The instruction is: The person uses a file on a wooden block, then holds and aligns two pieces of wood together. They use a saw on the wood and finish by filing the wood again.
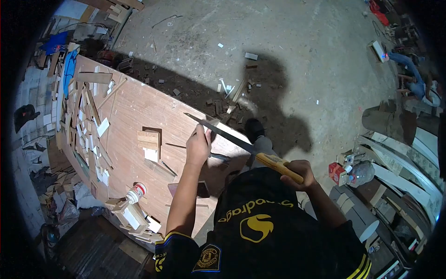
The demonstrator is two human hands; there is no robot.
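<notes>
A hand saw with a yellow handle lies across the view, its dark blade pointing to the upper left. My right hand is wrapped round the handle. Close to the blade's far part, my left hand is closed at the edge of the wooden table, holding a small pale piece that the blade partly hides. Left of that hand, a block of light wood rests on the table. A pencil-like stick and a dark-handled tool lie near my left wrist.
Wood strips and white offcuts cover the table's left side. A white bottle with a red band stands near its lower edge. Scraps lie on the concrete floor. At the right are a red box, a clear jug and long panels.
</notes>
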